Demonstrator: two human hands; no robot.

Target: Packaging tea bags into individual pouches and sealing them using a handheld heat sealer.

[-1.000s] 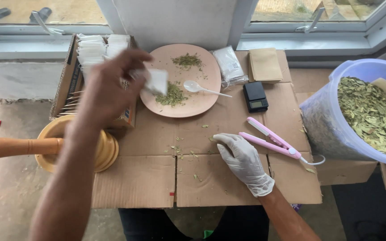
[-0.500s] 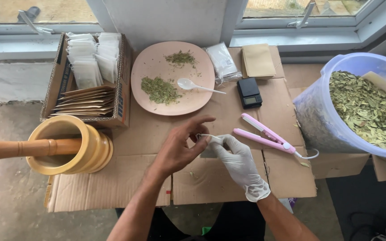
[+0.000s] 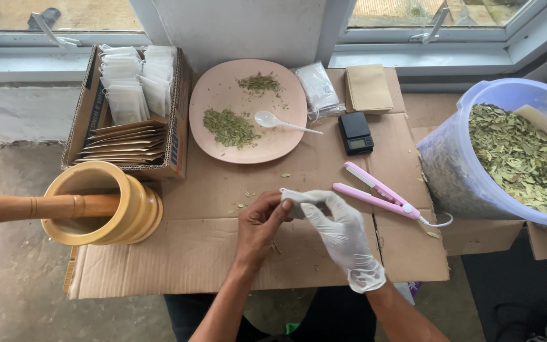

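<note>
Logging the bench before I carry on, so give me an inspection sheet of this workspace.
Surface: flattened cardboard, leaf crumbs scattered.
Job's things: small white sachet between both hands.
Clutter: pink plate with crushed leaves, white spoon, pocket scale, wooden mortar and pestle, box of sachets, bucket of dried leaves.
Grips: bare left hand, gloved right hand, both pinching the sachet.
Cables: white cord from pink sealer.
Surroundings: window sill, concrete floor.

White glove [image 3: 343, 237], pink plate [image 3: 248, 111], pink flat iron [image 3: 378, 190], yellow mortar [image 3: 99, 202], green leaves [image 3: 517, 155], black scale [image 3: 356, 133]
</note>
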